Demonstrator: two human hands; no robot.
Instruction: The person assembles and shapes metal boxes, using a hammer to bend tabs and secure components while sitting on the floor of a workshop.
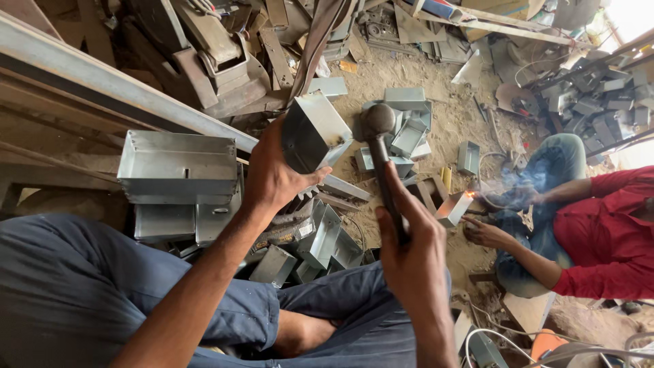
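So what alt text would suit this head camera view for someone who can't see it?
A seated person's left hand holds up an open grey sheet-metal box while the right hand grips a hammer beside it. More metal boxes litter the sandy floor, where a red-shirted co-worker welds another.

A galvanized sheet-metal box (pixel 315 133), grey and open on one side, is held tilted above the dirt floor (its lower corner looks scorched). Just beside it, a dark round-headed hammer (pixel 379 143) stands upright.

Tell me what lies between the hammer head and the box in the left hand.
Nothing: in the head view the hammer head is raised just right of the box held by the left hand; only sandy floor shows behind the gap.
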